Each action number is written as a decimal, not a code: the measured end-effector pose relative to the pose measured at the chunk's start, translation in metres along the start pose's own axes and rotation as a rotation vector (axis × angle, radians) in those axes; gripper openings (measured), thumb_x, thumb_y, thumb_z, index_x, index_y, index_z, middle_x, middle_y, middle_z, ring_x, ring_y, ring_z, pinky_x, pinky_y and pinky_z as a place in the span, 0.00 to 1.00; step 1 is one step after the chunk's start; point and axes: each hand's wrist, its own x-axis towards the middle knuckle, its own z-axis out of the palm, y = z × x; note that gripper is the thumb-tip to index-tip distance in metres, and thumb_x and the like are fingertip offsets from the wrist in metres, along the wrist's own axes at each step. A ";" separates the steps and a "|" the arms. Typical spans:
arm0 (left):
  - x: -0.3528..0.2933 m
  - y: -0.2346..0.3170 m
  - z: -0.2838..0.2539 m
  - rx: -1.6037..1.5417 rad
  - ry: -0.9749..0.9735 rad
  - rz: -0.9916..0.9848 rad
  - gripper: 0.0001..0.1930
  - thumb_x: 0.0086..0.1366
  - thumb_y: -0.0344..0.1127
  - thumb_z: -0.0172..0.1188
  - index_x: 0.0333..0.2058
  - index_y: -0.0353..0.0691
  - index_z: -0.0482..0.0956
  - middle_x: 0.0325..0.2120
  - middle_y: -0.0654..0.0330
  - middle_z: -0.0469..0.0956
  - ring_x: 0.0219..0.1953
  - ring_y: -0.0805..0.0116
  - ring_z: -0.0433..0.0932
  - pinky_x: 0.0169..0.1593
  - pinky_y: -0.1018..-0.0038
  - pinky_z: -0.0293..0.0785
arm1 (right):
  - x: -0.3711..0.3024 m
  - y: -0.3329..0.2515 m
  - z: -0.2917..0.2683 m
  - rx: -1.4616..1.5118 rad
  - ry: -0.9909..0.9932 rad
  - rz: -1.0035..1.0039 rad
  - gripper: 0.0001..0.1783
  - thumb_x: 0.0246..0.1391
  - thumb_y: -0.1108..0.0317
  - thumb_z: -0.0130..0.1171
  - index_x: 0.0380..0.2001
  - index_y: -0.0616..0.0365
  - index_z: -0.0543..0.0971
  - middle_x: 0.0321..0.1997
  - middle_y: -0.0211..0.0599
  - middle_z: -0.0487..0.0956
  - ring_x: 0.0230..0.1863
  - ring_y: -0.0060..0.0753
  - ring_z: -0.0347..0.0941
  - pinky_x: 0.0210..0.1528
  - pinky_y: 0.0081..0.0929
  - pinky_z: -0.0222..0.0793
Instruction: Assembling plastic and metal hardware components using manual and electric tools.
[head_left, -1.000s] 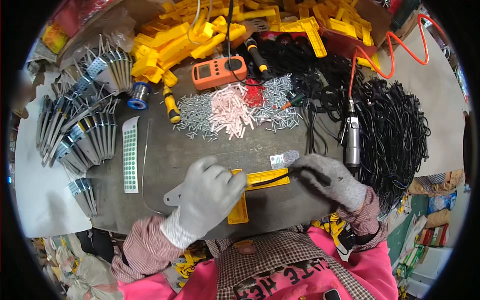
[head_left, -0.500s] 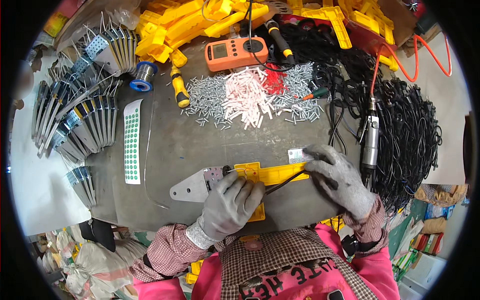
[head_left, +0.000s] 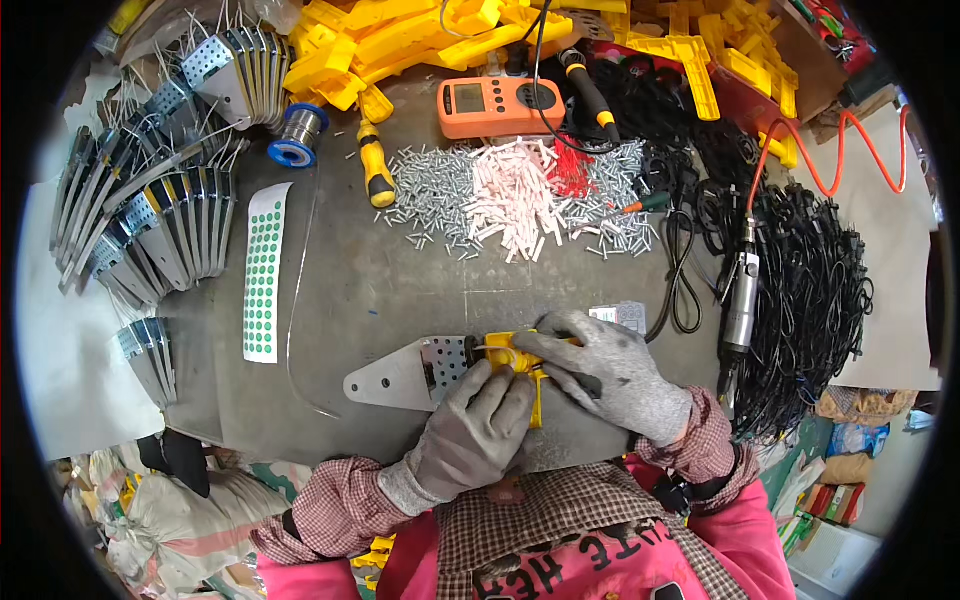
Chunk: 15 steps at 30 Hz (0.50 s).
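My left hand (head_left: 475,425) grips a yellow plastic handle shell (head_left: 537,408), its fingers closed along the near side. From the right, my right hand (head_left: 615,378) reaches over the same piece, fingers and thumb closed on its upper part and hiding much of it. A flat, tapered metal plate (head_left: 395,378) with a perforated end lies left of the shell, partly behind my left fingers. Pale wire runs from the plate's end into the shell. What lies between my fingertips is hidden.
Beyond my hands lie silver screws (head_left: 435,190), pale pink sleeves (head_left: 515,195), an orange meter (head_left: 500,107) and a yellow-handled screwdriver (head_left: 375,165). Metal plates (head_left: 190,215) and a solder spool (head_left: 298,135) sit left. Black cords (head_left: 810,290) and a powered driver (head_left: 742,290) lie right.
My right hand has moved left, from the far end of the yellow shell to beside my left fingers. The black cord seen under it before is now hidden. The whole view has shifted slightly.
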 end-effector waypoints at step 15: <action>-0.041 0.017 0.024 0.154 -0.155 -0.107 0.32 0.59 0.49 0.58 0.58 0.37 0.72 0.56 0.50 0.71 0.58 0.52 0.68 0.61 0.36 0.63 | 0.192 0.209 -0.214 -0.492 0.735 0.213 0.12 0.53 0.69 0.54 0.38 0.57 0.83 0.38 0.50 0.83 0.41 0.53 0.81 0.43 0.43 0.77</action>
